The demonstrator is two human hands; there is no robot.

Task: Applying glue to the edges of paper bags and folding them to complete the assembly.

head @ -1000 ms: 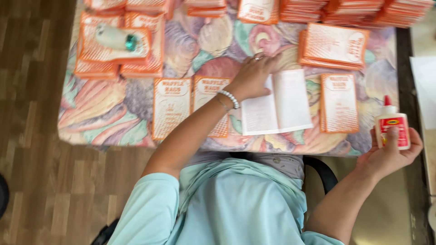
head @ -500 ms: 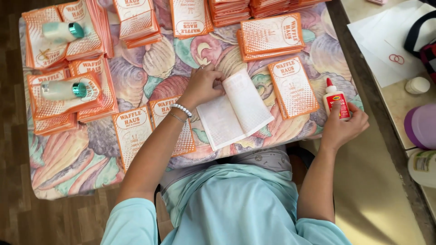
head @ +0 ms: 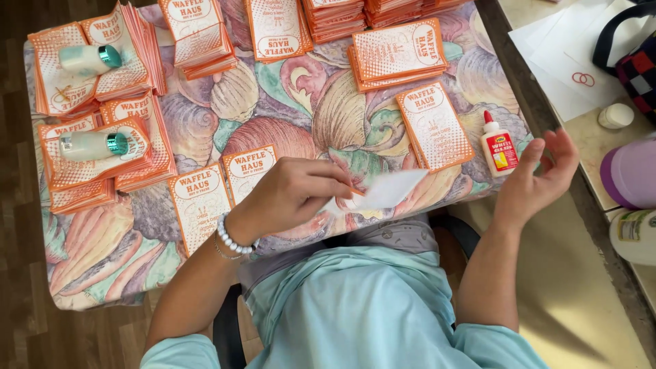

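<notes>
While stacks (head: 89, 160) of orange cards are spread at the table's left, a white sheet (head: 386, 191) is pinched at the front edge by the left hand (head: 290, 198); a glue bottle (head: 499, 147) stands upright beside the right hand (head: 536, 181), which is open and holds nothing.

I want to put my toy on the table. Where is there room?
The patterned cloth is bare in the middle, between the orange stacks on the left and the single orange card by the glue bottle. The near left corner is bare too. The far edge and left side are crowded.
</notes>
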